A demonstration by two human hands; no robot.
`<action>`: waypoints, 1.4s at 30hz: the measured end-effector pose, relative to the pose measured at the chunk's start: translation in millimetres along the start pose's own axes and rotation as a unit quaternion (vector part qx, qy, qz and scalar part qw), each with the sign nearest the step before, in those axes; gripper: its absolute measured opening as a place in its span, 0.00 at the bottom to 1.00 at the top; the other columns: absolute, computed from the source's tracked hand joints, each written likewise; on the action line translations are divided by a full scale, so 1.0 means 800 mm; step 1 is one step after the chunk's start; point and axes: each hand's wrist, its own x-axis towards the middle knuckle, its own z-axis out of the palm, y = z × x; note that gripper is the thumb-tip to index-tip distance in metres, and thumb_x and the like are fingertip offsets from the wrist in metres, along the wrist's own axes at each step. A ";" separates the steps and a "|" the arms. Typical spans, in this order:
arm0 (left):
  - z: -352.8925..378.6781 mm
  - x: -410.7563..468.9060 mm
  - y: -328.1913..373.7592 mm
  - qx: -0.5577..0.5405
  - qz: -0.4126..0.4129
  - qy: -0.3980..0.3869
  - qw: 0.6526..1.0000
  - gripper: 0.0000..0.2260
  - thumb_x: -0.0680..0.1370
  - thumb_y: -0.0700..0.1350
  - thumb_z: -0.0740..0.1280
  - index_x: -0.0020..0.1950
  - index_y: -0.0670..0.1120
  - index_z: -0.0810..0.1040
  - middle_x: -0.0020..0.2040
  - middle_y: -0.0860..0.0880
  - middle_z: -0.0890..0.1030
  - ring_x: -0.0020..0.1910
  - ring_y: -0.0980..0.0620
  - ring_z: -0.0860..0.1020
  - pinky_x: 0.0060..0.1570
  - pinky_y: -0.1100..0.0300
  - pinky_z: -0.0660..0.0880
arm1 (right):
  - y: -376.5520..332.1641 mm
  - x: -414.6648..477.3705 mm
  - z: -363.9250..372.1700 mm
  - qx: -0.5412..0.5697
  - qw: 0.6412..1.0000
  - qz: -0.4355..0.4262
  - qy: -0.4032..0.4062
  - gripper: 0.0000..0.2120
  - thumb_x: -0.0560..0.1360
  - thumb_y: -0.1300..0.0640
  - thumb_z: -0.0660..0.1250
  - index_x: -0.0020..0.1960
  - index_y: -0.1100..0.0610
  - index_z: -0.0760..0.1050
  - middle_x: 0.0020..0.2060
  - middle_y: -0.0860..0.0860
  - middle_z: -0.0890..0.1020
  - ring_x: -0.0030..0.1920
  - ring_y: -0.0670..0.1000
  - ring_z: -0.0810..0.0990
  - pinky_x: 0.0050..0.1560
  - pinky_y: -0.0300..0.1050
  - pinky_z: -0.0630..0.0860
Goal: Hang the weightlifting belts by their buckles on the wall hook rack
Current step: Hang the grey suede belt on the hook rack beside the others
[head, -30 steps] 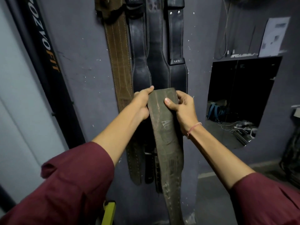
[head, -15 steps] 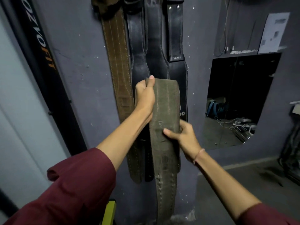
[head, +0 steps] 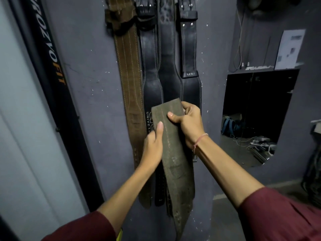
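An olive-green suede weightlifting belt (head: 175,159) hangs down in front of me, folded over at its top. My right hand (head: 190,125) grips the fold's upper right edge, thumb across the front. My left hand (head: 153,146) holds the belt's left edge lower down. Its buckle is hidden. On the grey wall behind hang a brown belt (head: 129,70) and three black leather belts (head: 166,63), strung from the hook rack (head: 161,0) at the top edge of the frame.
A black banner with orange lettering (head: 52,66) leans along the wall at left. A dark wall opening (head: 257,108) at right shows a blue bag and cables on the floor. A paper sheet (head: 289,49) is stuck above it.
My right hand rose from the belt's middle to its folded top. My left hand dropped from the top to the left edge lower down. The view tilted up, showing the buckles.
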 end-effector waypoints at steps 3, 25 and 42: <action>0.016 -0.028 -0.033 0.015 0.047 0.010 0.999 0.14 0.79 0.55 0.65 0.58 0.47 0.81 0.49 0.55 0.86 0.49 0.61 0.84 0.48 0.66 0.79 | -0.005 0.006 -0.003 0.012 0.999 -0.020 0.025 0.10 0.71 0.72 0.69 0.53 0.69 0.78 0.45 0.60 0.85 0.43 0.55 0.85 0.42 0.48 0.82; 0.034 0.053 0.074 -0.256 -0.104 0.001 0.961 0.18 0.66 0.26 0.53 0.49 0.38 0.74 0.40 0.40 0.78 0.39 0.43 0.78 0.34 0.58 0.78 | 0.022 -0.031 -0.050 0.031 0.996 0.076 -0.035 0.15 0.75 0.58 0.71 0.60 0.61 0.77 0.52 0.58 0.85 0.54 0.58 0.84 0.57 0.56 0.80; 0.018 0.072 0.083 -0.268 -0.227 -0.020 0.936 0.23 0.79 0.58 0.65 0.64 0.42 0.79 0.52 0.39 0.85 0.48 0.42 0.85 0.42 0.51 0.81 | 0.012 -0.002 -0.045 0.033 0.998 -0.001 -0.056 0.06 0.76 0.70 0.65 0.52 0.64 0.76 0.44 0.57 0.85 0.45 0.53 0.84 0.45 0.47 0.82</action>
